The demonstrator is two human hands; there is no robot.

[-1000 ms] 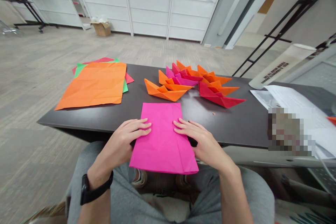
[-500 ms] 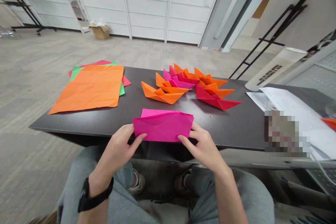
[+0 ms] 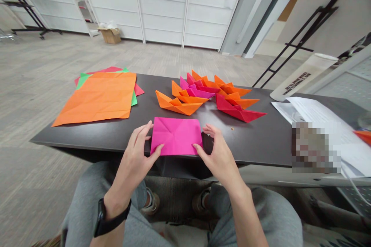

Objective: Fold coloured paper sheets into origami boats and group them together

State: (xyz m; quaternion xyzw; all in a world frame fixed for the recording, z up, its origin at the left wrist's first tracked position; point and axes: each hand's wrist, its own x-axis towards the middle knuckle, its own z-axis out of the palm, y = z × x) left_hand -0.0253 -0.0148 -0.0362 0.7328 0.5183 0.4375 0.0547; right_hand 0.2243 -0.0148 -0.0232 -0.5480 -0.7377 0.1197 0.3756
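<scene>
A folded magenta sheet of paper (image 3: 176, 137) lies flat at the table's near edge, with crease lines meeting toward its middle. My left hand (image 3: 140, 142) is at its left side, thumb resting on the near left corner and fingers spread along the left edge. On the other side, my right hand (image 3: 217, 148) has its thumb on the near right corner. Its fingers are raised and apart, just off the right edge. Neither hand is closed round the paper.
Folded paper boats in orange, pink and red (image 3: 181, 104) stand beyond the sheet. Loose coloured sheets, orange on top (image 3: 98, 98), lie at the left. At the right are a white cylinder (image 3: 304, 75), white papers (image 3: 321, 123) and a blurred-out item (image 3: 314, 148).
The magenta paper, held tilted up between both hands before, now lies flat on the table. My fingers have come out from behind it and spread at its sides.
</scene>
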